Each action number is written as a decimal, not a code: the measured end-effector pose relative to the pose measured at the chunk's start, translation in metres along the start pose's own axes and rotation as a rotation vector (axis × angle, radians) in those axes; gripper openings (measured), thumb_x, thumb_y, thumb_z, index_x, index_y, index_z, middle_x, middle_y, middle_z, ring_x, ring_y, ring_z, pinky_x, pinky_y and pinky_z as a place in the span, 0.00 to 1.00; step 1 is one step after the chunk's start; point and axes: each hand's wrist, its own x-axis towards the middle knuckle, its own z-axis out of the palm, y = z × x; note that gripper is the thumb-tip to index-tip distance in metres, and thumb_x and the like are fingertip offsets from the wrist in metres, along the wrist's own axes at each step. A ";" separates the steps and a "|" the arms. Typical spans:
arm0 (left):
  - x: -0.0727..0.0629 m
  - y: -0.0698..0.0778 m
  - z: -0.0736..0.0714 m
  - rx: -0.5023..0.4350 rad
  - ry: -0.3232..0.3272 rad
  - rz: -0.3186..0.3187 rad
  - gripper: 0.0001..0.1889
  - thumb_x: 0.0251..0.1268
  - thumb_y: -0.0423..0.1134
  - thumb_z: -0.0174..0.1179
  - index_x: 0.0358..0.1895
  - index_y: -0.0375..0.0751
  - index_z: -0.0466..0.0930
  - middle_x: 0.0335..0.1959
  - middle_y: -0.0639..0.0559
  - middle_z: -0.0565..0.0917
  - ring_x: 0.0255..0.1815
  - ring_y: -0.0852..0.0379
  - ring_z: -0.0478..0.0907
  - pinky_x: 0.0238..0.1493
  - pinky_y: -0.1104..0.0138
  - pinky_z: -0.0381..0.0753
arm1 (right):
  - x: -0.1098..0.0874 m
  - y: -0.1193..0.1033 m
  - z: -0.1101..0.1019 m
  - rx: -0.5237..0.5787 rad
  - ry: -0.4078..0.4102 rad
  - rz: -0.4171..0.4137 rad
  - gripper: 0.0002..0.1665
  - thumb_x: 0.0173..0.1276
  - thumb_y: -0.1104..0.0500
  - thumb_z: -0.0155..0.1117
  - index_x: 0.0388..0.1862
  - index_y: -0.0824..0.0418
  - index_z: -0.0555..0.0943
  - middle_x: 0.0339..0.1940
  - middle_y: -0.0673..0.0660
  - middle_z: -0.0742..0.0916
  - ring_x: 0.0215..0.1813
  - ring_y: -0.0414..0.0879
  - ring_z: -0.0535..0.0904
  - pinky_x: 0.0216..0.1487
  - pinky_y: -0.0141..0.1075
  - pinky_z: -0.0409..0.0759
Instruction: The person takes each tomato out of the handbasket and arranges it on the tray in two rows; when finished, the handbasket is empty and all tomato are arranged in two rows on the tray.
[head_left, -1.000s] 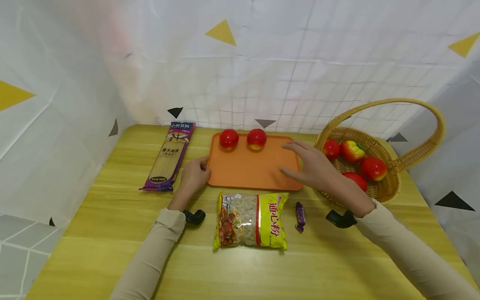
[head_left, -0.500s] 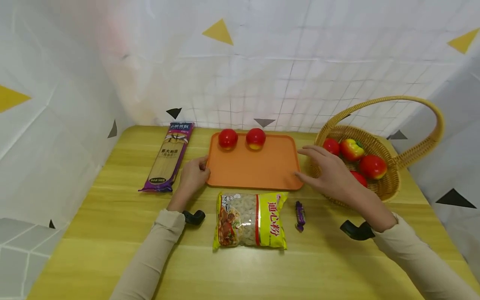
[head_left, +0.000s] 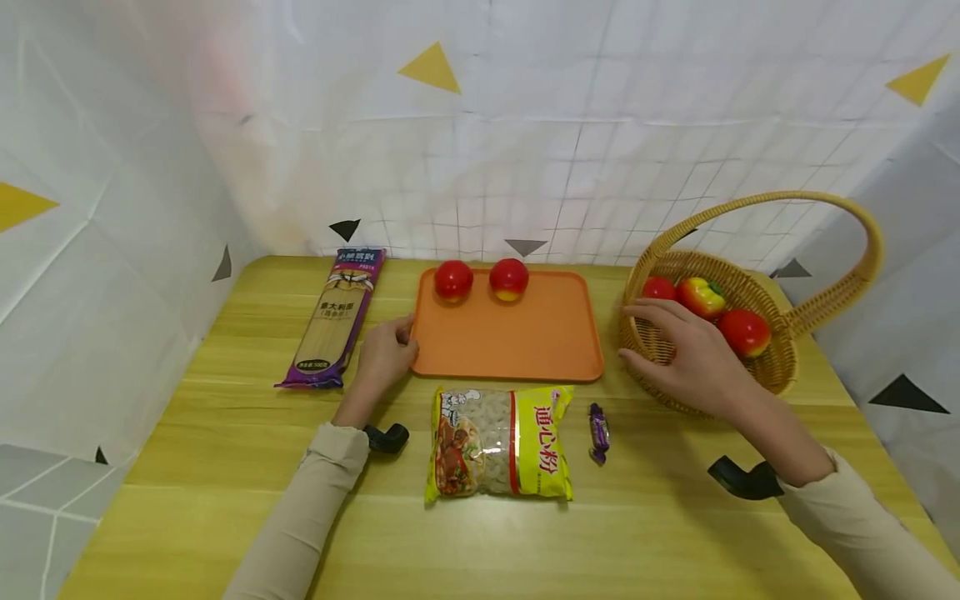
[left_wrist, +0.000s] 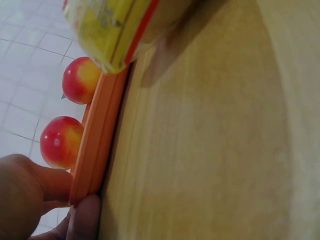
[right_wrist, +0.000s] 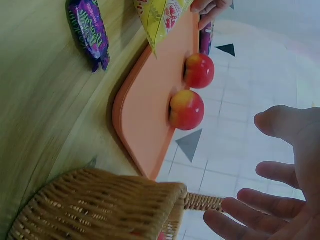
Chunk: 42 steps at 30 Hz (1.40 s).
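An orange tray (head_left: 517,342) lies on the table with two red-and-yellow apples, a left one (head_left: 453,282) and a right one (head_left: 509,280), along its far side. My left hand (head_left: 386,358) pinches the tray's left edge; in the left wrist view its thumb and a finger close on the tray corner (left_wrist: 82,192). Over the near left rim of a wicker basket (head_left: 783,367) hovers my right hand (head_left: 693,358), fingers spread and holding nothing. Inside the basket are a red-and-yellow bell pepper (head_left: 701,297), an apple (head_left: 744,333) and another red item (head_left: 659,288); my hand hides part of the contents.
A yellow bag of macaroni (head_left: 498,442) lies in front of the tray, with a purple wrapped candy (head_left: 598,433) to its right. To the left rests a purple pack of spaghetti (head_left: 333,321). The basket's tall handle (head_left: 795,198) arches up at the right.
My right hand has moved right, from over the tray's right end to the basket's near left side, still holding nothing. The left hand has stayed at the tray's edge.
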 end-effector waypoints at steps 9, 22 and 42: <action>0.001 0.000 -0.001 0.005 -0.004 0.018 0.27 0.65 0.32 0.57 0.69 0.41 0.75 0.31 0.49 0.80 0.24 0.53 0.67 0.26 0.63 0.64 | -0.013 0.015 -0.006 -0.019 0.029 0.052 0.35 0.56 0.59 0.78 0.63 0.64 0.78 0.61 0.63 0.81 0.47 0.57 0.82 0.43 0.55 0.81; -0.002 -0.001 0.001 0.022 -0.012 0.003 0.27 0.65 0.34 0.57 0.69 0.41 0.76 0.33 0.49 0.82 0.28 0.52 0.71 0.28 0.62 0.67 | -0.030 0.039 -0.016 -0.047 0.020 0.126 0.35 0.54 0.58 0.79 0.61 0.65 0.79 0.57 0.68 0.82 0.55 0.65 0.77 0.48 0.63 0.74; 0.000 0.000 -0.001 0.020 -0.003 0.011 0.26 0.64 0.33 0.57 0.68 0.39 0.77 0.32 0.48 0.82 0.28 0.52 0.71 0.28 0.63 0.67 | -0.043 0.075 -0.018 -0.122 -0.175 0.277 0.37 0.56 0.49 0.79 0.58 0.70 0.79 0.49 0.70 0.83 0.46 0.64 0.78 0.43 0.61 0.76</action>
